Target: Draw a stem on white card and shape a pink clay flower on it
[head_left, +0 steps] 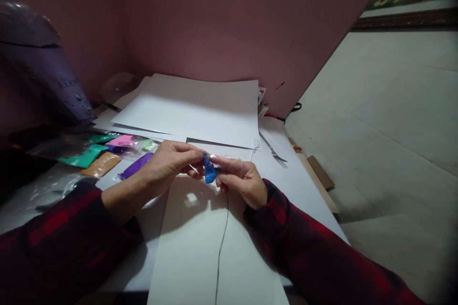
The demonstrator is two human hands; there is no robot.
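Note:
Both my hands hold a small clear plastic packet of blue clay (209,172) above a white sheet of paper (193,252). My left hand (174,159) pinches the packet's left upper edge between thumb and fingers. On the other side, my right hand (246,183) grips it with closed fingers, and clear plastic shows above that hand. The blue mass sits low in the packet, between the two hands. A thin dark curved line runs down the sheet below them. Whether the packet is torn open is too small to tell.
To the left lie several coloured packets, among them an orange one (100,164) and a purple one (138,166). White sheets (193,105) are stacked at the back against the pink wall. A fork (275,152) rests at the right, near the table edge. A purple container (53,81) stands far left.

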